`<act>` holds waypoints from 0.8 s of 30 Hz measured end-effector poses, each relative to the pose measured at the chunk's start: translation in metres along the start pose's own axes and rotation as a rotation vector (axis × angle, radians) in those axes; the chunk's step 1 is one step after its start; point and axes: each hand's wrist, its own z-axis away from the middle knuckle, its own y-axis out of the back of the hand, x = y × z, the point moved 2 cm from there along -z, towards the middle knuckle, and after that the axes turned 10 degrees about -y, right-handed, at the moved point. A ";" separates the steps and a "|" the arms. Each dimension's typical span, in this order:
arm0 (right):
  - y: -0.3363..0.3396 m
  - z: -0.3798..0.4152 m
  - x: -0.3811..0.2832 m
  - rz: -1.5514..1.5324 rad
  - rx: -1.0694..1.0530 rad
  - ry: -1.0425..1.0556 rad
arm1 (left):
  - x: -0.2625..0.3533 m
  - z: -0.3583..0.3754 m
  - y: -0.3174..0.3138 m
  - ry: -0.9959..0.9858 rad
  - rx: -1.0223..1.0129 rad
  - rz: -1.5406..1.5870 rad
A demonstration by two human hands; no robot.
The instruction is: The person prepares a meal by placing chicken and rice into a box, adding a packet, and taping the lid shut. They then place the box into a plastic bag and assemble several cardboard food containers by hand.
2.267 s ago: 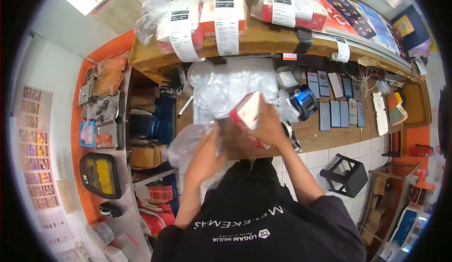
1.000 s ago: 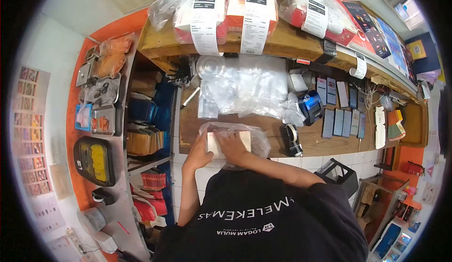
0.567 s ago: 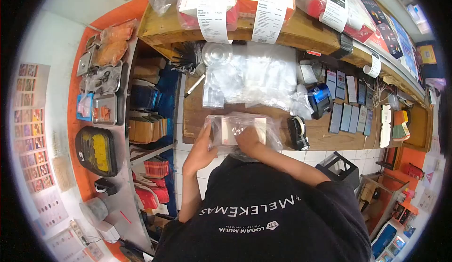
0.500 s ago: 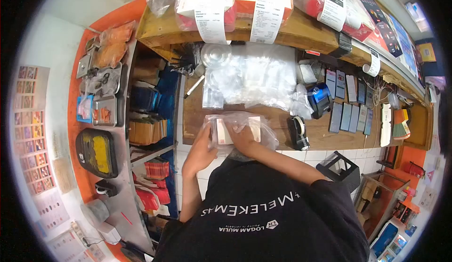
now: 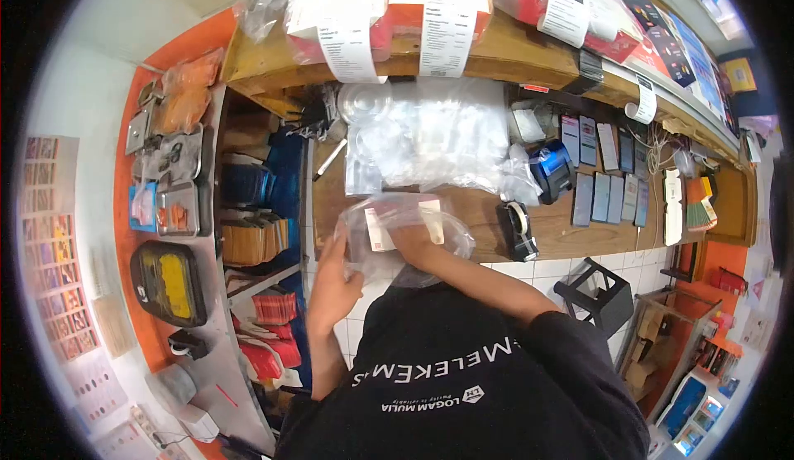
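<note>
A white box (image 5: pixel 382 230) with dark red on its far edge sits inside a clear plastic bag (image 5: pixel 460 241) at the front edge of the wooden table. My right hand (image 5: pixel 416 243) reaches into the bag and grips the box from above; its fingertips are partly hidden. My left hand (image 5: pixel 332 282) is at the bag's left side, fingers stretched upward against the loose plastic and thumb apart. Between both forearms, the black shirt shows white lettering.
A tape dispenser (image 5: pixel 518 230) stands to the right, with several phones (image 5: pixel 597 195) beyond it. Clear plastic bags (image 5: pixel 459 133) and round lids (image 5: pixel 364 102) lie at the back. Above is a wooden shelf (image 5: pixel 513 59) bearing bagged boxes with receipts. Left is a metal counter (image 5: pixel 211 311).
My left hand has moved left and down, away from the box, and its fingers have straightened. The bag's mouth has spread wider. The box has tilted slightly, with my right hand still on it.
</note>
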 end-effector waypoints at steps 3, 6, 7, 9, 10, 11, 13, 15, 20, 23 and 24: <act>-0.010 -0.002 0.001 -0.173 0.060 0.017 | 0.006 0.005 -0.002 -0.044 -0.018 -0.095; 0.028 0.018 0.009 -0.025 0.037 0.106 | -0.003 0.003 -0.010 -0.045 -0.017 -0.079; 0.055 0.030 0.010 -0.022 -0.043 0.121 | -0.003 -0.001 -0.012 -0.017 -0.020 -0.039; 0.103 0.052 0.017 -0.121 -0.255 0.138 | 0.004 -0.006 -0.010 -0.007 -0.037 -0.031; 0.116 0.063 0.025 -0.219 -0.389 0.142 | 0.008 -0.006 -0.009 0.004 -0.039 -0.022; 0.129 0.082 0.046 -0.507 -0.249 0.322 | 0.011 -0.007 -0.010 0.023 -0.020 0.053; 0.169 0.102 0.088 -1.182 -0.544 0.186 | 0.011 -0.009 -0.010 0.054 -0.041 0.055; 0.165 0.109 0.153 -1.351 -0.052 -0.168 | 0.002 -0.010 -0.008 -0.071 -0.038 -0.050; 0.081 0.084 0.298 -0.411 0.724 -0.692 | -0.001 -0.021 -0.005 -0.149 -0.136 -0.246; 0.072 0.078 0.308 -0.479 0.651 -0.731 | 0.010 -0.022 -0.006 -0.116 -0.163 -0.256; 0.069 0.076 0.314 -0.493 0.660 -0.737 | 0.014 -0.022 -0.006 -0.087 -0.170 -0.222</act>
